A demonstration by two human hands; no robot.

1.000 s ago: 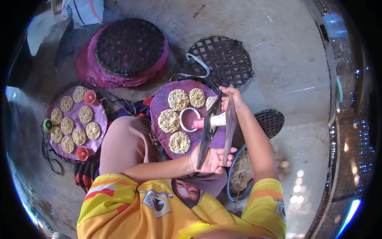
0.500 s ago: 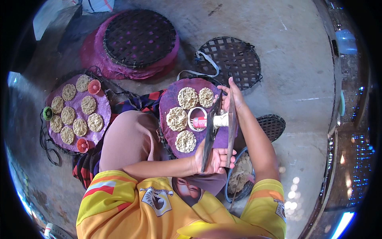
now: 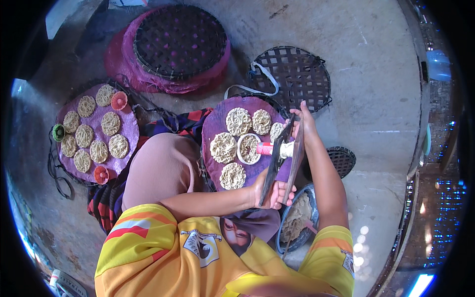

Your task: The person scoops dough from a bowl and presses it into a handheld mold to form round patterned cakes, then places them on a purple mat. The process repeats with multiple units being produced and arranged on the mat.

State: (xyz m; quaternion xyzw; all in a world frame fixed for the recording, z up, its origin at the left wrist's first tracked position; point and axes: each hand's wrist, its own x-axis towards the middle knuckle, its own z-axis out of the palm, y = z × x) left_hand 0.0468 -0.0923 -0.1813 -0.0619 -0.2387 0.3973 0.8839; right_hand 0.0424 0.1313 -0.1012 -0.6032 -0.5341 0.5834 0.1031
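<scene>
In my head view, the grey concrete floor (image 3: 371, 94) meets a woven brown wall (image 3: 445, 218). My left hand (image 3: 271, 192) and right hand (image 3: 306, 121) clasp the dark wooden two-bar press (image 3: 274, 162), partly over a round purple-lined tray (image 3: 217, 119). Bars hide some fingers; the top edge crops a white bag (image 3: 127, 2).

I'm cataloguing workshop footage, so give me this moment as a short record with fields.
Left hand: grips the lower ends of the wooden press
Right hand: holds its upper ends
Press part: red tube, pointing toward the white ring
Ring contents: noodle-like strands
Around ring: five noodle rounds on purple cloth
Tray at left: nine more rounds
Beside left hand: tub holding a pale mass
</scene>
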